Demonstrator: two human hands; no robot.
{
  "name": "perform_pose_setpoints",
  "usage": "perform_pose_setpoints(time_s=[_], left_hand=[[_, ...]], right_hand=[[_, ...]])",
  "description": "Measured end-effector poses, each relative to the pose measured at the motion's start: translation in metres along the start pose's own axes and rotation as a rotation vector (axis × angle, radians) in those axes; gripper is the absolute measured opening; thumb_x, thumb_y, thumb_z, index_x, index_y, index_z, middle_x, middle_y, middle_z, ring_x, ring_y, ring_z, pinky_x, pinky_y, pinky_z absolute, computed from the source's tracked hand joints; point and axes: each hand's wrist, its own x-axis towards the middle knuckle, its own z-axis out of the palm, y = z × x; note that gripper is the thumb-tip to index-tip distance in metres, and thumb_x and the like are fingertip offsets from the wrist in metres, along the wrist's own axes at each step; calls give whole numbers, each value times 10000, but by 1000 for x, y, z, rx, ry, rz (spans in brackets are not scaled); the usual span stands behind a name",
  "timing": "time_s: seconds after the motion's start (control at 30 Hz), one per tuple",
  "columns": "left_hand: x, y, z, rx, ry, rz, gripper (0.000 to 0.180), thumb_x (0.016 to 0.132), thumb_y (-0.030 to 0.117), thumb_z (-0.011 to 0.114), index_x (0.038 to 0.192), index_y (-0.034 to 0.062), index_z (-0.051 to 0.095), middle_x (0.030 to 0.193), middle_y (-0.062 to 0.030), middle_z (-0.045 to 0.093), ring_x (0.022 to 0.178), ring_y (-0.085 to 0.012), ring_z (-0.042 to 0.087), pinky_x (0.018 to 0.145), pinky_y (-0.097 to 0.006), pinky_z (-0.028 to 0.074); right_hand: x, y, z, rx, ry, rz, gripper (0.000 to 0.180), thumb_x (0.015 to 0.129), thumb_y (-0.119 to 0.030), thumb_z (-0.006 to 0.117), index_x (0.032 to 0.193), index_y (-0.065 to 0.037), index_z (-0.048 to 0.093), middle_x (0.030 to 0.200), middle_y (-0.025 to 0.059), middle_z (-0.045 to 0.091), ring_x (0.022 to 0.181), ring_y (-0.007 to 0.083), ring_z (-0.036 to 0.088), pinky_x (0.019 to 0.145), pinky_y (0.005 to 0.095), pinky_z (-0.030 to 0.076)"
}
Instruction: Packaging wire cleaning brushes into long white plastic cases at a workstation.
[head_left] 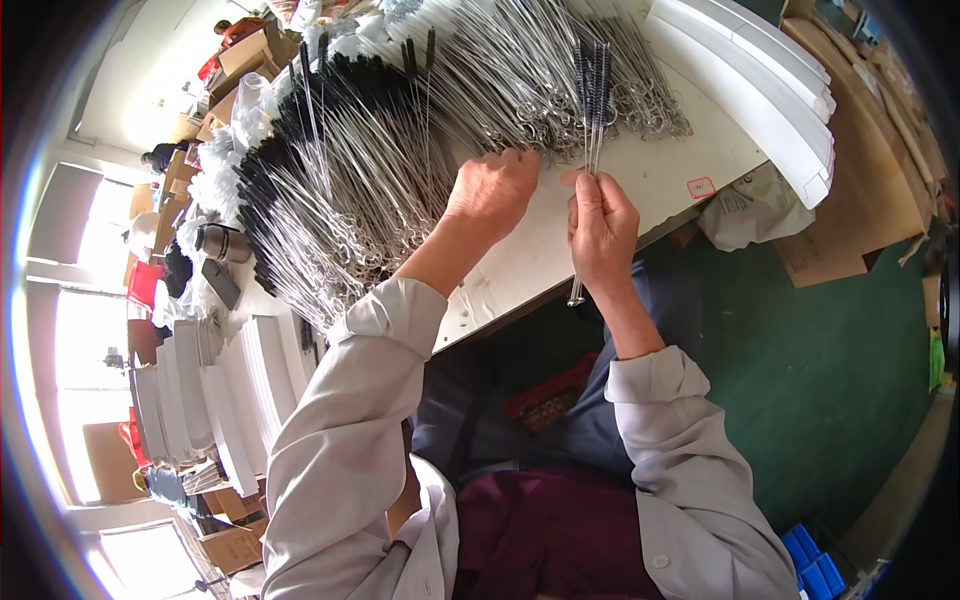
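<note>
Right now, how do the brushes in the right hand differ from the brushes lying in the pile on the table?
The brushes in the right hand stand upright, black tips up; the pile of brushes lies flat on the white table. The held ones are a few, gripped by the right hand; the pile holds very many, and the left hand touches it. Both have thin wire stems.

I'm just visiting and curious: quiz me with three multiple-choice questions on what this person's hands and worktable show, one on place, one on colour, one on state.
1. Where does the big heap of brushes lie?
A. on the white table
B. on the floor
C. in a blue box

2. What colour are the bristles in the right hand?
A. red
B. black
C. yellow

3. How is that hand's small bunch of brushes held?
A. lying flat
B. bristles down
C. upright, bristles up

Key: 1 A, the heap covers the tabletop; 2 B, dark tips show; 3 C, wire ends hang below the fist. The left hand reaches into the heap.
</note>
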Motion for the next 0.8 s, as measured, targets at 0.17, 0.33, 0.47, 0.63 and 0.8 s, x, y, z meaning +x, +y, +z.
perform_pose_setpoints(time_s=[0.17,0.33,0.47,0.63,0.8], left_hand=[[2,-9,2,-117,130,68,80,868,115,645,846,66,585,768,-94,653,687,-319,686,628,-439,571],[-2,-10,-12,-211,195,71,81,846,113,655,834,68,589,744,-92,645,671,-312,681,620,-434,565],[0,-5,-28,-366,286,-35,88,830,118,676,835,74,599,724,-84,645,643,-299,676,597,-414,554],[-2,4,-29,-381,294,-76,100,828,109,696,841,74,603,735,-86,674,656,-281,696,610,-384,561],[-9,7,-24,-543,210,-255,112,823,113,716,850,72,616,735,-96,697,696,-279,725,643,-367,578]], right_hand=[[0,1,0,0,4,6,285,1096,-200,512,1013,22,670,621,-61,428,539,31,360,494,251,280],[0,0,0,4,0,-5,286,1096,-195,509,1020,28,673,618,-62,419,542,32,353,496,249,273],[0,-2,1,17,7,1,291,1093,-194,510,1021,35,675,620,-59,418,549,30,358,499,245,275],[-1,-4,2,33,13,19,287,1089,-189,512,1021,37,674,621,-56,423,555,28,364,499,241,276],[-1,-3,1,0,0,-31,277,1089,-174,505,1015,35,672,619,-58,422,551,26,366,497,239,277]])
